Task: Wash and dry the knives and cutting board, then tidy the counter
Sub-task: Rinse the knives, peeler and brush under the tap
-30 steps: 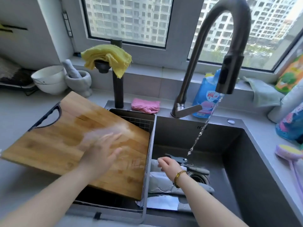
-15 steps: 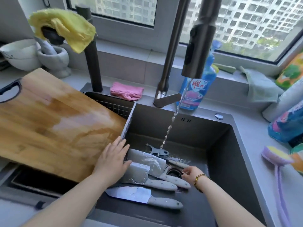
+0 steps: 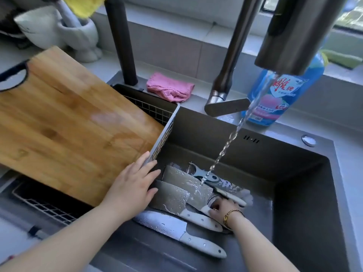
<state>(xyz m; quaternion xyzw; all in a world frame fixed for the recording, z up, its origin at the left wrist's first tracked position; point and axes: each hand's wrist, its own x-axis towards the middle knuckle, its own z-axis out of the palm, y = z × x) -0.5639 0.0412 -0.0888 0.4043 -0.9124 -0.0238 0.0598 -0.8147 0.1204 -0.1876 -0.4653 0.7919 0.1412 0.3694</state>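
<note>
Step judged: one cleaver [image 3: 186, 183] is being taken from the wet pile in the sink [image 3: 294, 173]. Its handle is best gripped fully, edge turned away from the left hand [image 3: 135, 185], which is laid flat, fingers straight and slightly apart, at the cutting board [image 3: 68, 124] corner. Right hand [image 3: 220, 210] fingers are curled round the white handle.

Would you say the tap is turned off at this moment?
No, water runs from the tap onto the knives in the sink.
</note>
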